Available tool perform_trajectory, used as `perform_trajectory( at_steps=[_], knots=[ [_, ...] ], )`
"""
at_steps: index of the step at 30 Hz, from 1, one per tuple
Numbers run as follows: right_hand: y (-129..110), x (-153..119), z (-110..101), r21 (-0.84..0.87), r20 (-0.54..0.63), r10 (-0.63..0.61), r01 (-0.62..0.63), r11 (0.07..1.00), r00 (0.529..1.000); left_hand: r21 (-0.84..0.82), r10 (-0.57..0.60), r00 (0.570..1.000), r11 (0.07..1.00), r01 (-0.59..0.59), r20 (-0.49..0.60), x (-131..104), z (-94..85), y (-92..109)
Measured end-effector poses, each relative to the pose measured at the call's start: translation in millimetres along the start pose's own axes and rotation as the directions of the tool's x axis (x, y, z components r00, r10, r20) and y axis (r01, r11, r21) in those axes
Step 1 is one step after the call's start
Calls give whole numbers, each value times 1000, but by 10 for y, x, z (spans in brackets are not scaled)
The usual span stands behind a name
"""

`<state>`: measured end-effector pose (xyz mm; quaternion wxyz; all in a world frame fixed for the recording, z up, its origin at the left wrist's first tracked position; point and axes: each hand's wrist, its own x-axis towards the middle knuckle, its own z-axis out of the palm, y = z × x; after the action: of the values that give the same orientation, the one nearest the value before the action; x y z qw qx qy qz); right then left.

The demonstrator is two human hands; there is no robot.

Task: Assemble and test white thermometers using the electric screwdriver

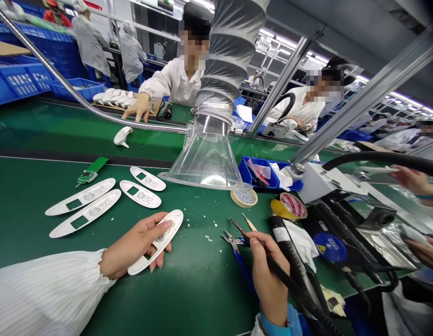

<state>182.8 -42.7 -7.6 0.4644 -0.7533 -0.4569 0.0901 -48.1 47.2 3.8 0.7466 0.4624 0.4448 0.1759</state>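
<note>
My left hand [137,242] holds a white oval plastic shell [172,223] with a rectangular window, thumb on its face and fingers beneath. Between the fingers of my right hand [270,273] is a dark pen-like tool [238,227] with a black cable, its tip pointing up and left. Blue-handled cutters [233,241] and a pale-tipped stick [249,222] lie beside that hand. Several similar shells [86,212] rest on the green bench at the left, near a green circuit board [93,171]. Small white bits are scattered between my hands.
A clear fume hood [205,163] hangs over the bench. Behind it are a round dish of grey pellets [243,198], blue bins [260,171] and a tape roll [293,205]. Black equipment [330,242] stands right. A person's hand [139,109] reaches over the far belt; another person's hands are far right.
</note>
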Motion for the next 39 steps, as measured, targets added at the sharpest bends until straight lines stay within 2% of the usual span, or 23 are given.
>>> perform_trajectory(
  at_steps=[17, 24, 27, 29, 33, 36, 39],
  knots=[
    [39, 2, 20, -27, -9, 13, -13, 1000, 1000, 8, 19, 1000, 1000, -19, -24, 13, 12, -5],
    [-4, -25, -18, 22, -63, -43, 45, 999, 997, 0, 22, 1000, 1000, -22, -20, 24, 6, -25],
    [-84, -114, -62, 77, -60, -29, 34, 996, 998, 2, 26, 999, 1000, -26, -18, 29, 2, -23],
    [-174, -216, -75, 161, -16, -25, 28, 987, 1000, 5, 31, 999, 1000, -31, -13, 34, 2, -16],
    [-429, -446, -10, 302, 59, -99, 77, 950, 993, 12, 53, 999, 998, -53, -6, 38, 2, -17],
    [-609, -551, 93, 298, 90, -121, 89, 951, 989, 26, 81, 997, 996, -81, 5, 35, 1, -38],
    [-684, -564, 177, 250, 134, -191, 153, 956, 972, 42, 105, 994, 994, -106, 21, 36, 2, -58]
  ],
)
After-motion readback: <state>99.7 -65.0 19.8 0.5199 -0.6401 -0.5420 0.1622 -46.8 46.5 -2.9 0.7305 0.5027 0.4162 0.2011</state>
